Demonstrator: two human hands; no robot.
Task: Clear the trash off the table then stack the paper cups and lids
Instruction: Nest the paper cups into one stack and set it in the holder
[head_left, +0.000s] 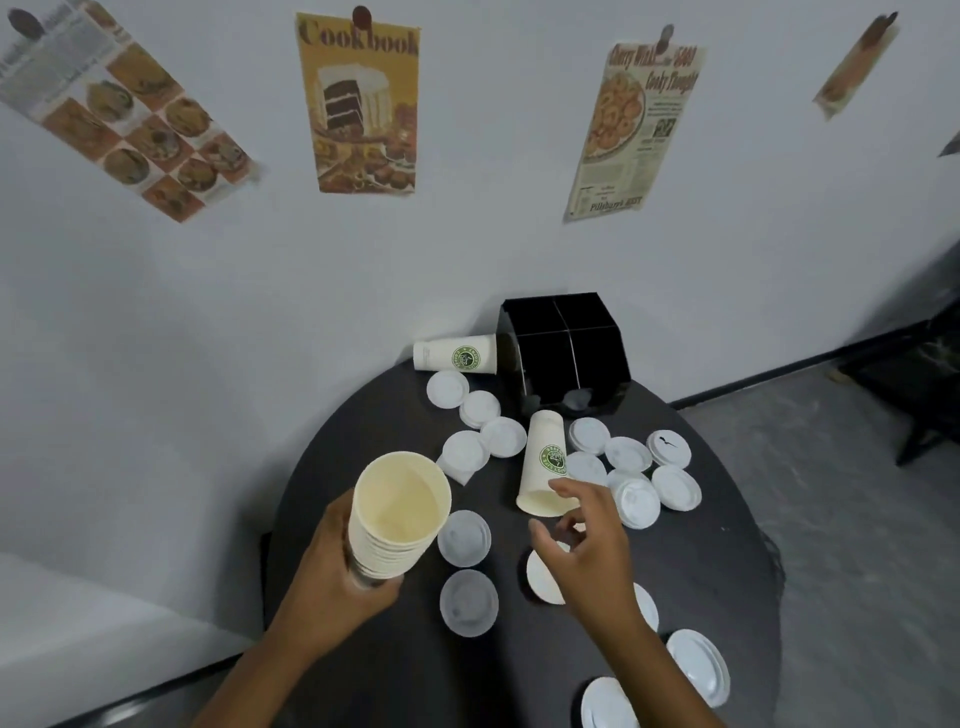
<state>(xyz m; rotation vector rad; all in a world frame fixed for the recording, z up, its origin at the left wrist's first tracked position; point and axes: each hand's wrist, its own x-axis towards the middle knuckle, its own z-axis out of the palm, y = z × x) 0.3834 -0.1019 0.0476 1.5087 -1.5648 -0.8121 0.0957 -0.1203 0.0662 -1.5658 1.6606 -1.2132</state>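
Observation:
My left hand (332, 566) grips a stack of nested paper cups (397, 514), mouth up, above the left side of the round dark table (727, 561). My right hand (587, 540) hovers with loosely spread fingers just in front of the mouth of a paper cup (545, 462) lying on its side mid-table, and holds nothing. Another paper cup (456, 354) lies on its side at the table's back. Several white lids lie scattered flat, such as a lid (464, 538) near the stack and a lid (675, 487) to the right.
A black divided organizer box (566, 353) stands at the back of the table against the wall. A white napkin (457, 472) lies under one lid. More lids (698, 665) sit near the table's front right edge. Grey floor lies to the right.

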